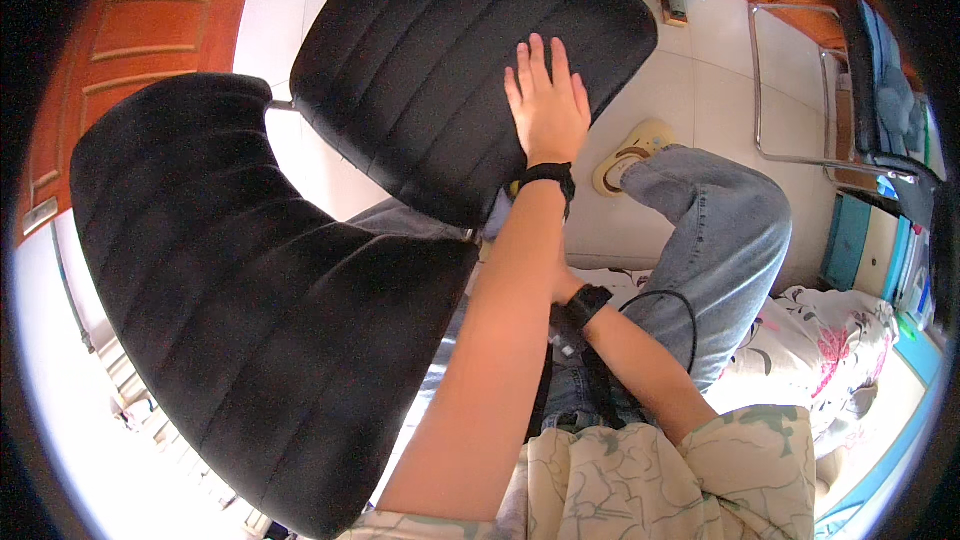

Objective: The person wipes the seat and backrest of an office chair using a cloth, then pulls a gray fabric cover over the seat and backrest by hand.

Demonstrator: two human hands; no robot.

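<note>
A chair with black ribbed upholstery fills the left and upper part of the view. Its seat (435, 82) is at the top, and its curved backrest (262, 315) takes up the left side. My left hand (551, 116) lies palm down on the seat near its right edge, fingers spread, holding nothing. A black band (551, 181) circles that wrist. Crossing under the left forearm is my right arm, also with a black wristband (589, 305). Of my right hand (562, 279) only a sliver by the wrist shows; its fingers are hidden behind the left forearm, so its grip cannot be seen.
At the left is a brown panelled wooden door (150, 30). A metal-framed chair (757, 82) stands at the right on the tiled floor (697, 217). My foot in a yellow clog (637, 154) rests nearby. Floral bedding (810, 345), a blue-edged cabinet (847, 240) and a black cable (691, 315) are at the right.
</note>
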